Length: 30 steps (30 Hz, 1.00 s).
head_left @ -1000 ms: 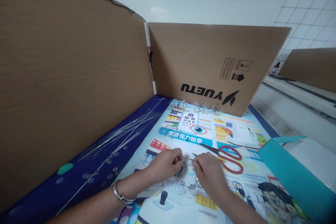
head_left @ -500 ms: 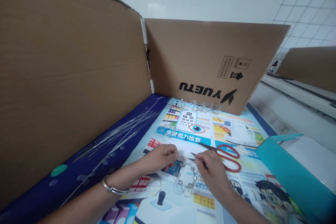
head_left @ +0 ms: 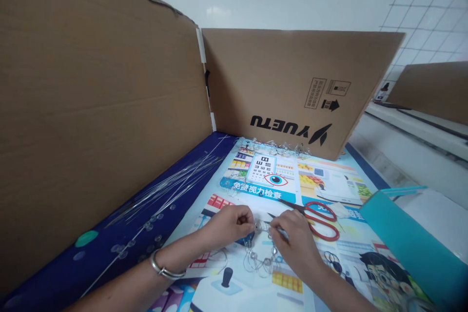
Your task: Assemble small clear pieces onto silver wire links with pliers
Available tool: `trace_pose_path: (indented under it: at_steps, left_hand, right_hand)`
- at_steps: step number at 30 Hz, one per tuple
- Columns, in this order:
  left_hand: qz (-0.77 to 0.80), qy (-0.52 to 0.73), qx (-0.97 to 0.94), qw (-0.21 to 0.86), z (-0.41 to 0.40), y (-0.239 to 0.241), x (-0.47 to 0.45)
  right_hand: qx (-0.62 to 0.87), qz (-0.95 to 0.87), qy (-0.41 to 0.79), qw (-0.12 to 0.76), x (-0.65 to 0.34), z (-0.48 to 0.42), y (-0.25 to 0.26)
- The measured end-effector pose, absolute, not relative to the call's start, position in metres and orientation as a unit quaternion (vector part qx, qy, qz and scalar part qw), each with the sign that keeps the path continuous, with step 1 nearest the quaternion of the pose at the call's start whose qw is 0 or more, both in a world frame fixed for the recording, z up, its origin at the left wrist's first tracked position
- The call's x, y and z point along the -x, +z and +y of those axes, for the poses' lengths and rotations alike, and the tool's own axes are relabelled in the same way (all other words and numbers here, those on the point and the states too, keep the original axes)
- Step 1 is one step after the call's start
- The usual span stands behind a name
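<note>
My left hand, with a metal bangle on its wrist, pinches one end of a clear bead string that hangs in a loop on thin wire between both hands. My right hand is closed in a pinch on the other end, a thin wire tip poking out toward the left hand. The hands nearly touch above a colourful printed mat. Red-handled scissors lie just right of my right hand.
Tall cardboard walls fence the left and back sides. A bundle of thin wires and loose clear beads lie on the blue strip at left. More clear beads line the back wall. A teal box stands at right.
The hands drew apart half a second ago, showing the bead loop, then came back together; the left hand now pinches close to the right hand's wire tip.
</note>
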<state>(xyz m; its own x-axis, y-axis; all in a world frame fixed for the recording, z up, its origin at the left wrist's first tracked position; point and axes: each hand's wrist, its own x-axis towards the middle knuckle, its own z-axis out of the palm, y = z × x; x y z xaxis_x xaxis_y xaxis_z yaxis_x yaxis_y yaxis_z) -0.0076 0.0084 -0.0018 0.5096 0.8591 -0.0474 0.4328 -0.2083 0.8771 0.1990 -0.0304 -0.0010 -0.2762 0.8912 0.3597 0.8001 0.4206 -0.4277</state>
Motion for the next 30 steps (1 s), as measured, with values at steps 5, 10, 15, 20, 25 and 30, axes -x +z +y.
trace_pose_path:
  at_steps: [5, 10, 15, 20, 25, 30]
  left_hand:
    - [0.44, 0.24, -0.74, 0.448, 0.006, -0.002, 0.005]
    - [0.409, 0.254, -0.745, 0.461, 0.004, -0.002, 0.001]
    - [0.379, 0.246, -0.751, 0.482, 0.004, 0.006, 0.004]
    - [0.388, 0.252, -0.727, 0.507, 0.004, 0.003, 0.006]
    - [0.421, 0.255, -0.756, 0.431, 0.001, -0.006, 0.001]
    - [0.431, 0.276, -0.765, 0.391, -0.004, -0.009, -0.005]
  right_hand:
    - [0.507, -0.807, 0.055, 0.296, -0.193, -0.027, -0.004]
    - [0.471, -0.832, 0.057, 0.289, -0.184, -0.025, -0.003]
    - [0.487, -0.822, 0.086, 0.283, -0.184, -0.024, -0.001]
    - [0.503, -0.802, 0.102, 0.305, -0.188, -0.025, -0.002]
    - [0.491, -0.809, 0.08, 0.312, -0.19, -0.026, -0.004]
    - [0.465, -0.824, 0.038, 0.32, -0.189, -0.025, -0.004]
